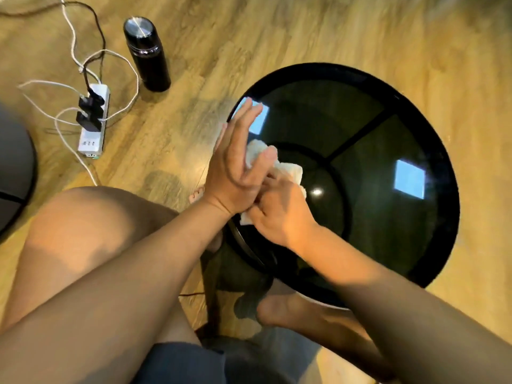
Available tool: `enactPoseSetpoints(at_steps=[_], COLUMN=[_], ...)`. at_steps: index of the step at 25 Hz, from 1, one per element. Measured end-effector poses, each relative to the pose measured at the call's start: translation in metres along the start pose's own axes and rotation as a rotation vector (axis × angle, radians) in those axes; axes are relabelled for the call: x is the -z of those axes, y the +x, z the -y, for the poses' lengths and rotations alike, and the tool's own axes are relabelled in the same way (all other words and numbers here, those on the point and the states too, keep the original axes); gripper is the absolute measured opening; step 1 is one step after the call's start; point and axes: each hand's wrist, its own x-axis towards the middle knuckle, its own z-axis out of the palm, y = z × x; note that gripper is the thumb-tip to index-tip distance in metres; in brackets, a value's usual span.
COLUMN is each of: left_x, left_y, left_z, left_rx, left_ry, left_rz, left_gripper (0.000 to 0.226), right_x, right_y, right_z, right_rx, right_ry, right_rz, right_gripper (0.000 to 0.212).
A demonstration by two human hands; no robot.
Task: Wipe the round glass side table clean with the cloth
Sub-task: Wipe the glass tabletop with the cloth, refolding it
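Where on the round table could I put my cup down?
The far and right parts of the glass table are bare, out to the black rim. The near-left edge is crowded: both hands and the white cloth are there.

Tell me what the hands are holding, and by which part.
The right hand grips the white cloth by its near end on the glass table; the left hand overlaps it, open-fingered.

R hand (279,214) on cloth (288,169) | L hand (238,162) fingers spread | glass table (388,231)
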Motion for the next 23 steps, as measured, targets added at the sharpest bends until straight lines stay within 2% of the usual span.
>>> enactPoseSetpoints(at_steps=[2, 5, 7, 10, 13, 17, 18, 20, 23], left_x=[0.007, 0.006, -0.007, -0.021, -0.022, -0.022, -0.022, -0.022, -0.019], left_y=[0.006, 0.004, -0.008, -0.021, -0.018, -0.017, -0.017, -0.015, -0.016], left_z=[0.003, 0.015, 0.021, 0.034, 0.044, 0.042, 0.040, 0.039, 0.039], left_rx=[-0.026, 0.115, 0.153, 0.055, 0.011, 0.006, 0.003, 0.003, 0.007], left_ry=[0.009, 0.204, 0.277, 0.424, 0.437, 0.427, 0.429, 0.428, 0.412], left_rz=[-0.003, 0.080, 0.178, 0.236, 0.219, 0.225, 0.233, 0.234, 0.239], left_gripper=[0.062, 0.067, 0.068, 0.070, 0.071, 0.071, 0.071, 0.071, 0.072], right_x=[0.002, 0.010, 0.029, 0.068, 0.098, 0.102, 0.095, 0.065, 0.001], right_y=[-0.067, -0.156, -0.202, -0.239, -0.226, -0.137, -0.118, -0.089, -0.060], right_z=[-0.003, -0.020, -0.047, -0.096, -0.144, -0.166, -0.158, -0.121, -0.037], right_rx=[0.087, 0.071, 0.020, -0.111, -0.310, -0.699, -0.727, -0.587, -0.236], right_ry=[-0.108, -0.105, -0.156, -0.264, -0.332, -0.283, -0.280, -0.275, -0.170], right_rz=[0.104, 0.162, 0.201, 0.192, 0.059, -0.317, -0.382, -0.374, -0.155], right_gripper=[0.045, 0.054, 0.055, 0.053, 0.049, 0.052, 0.050, 0.047, 0.046])
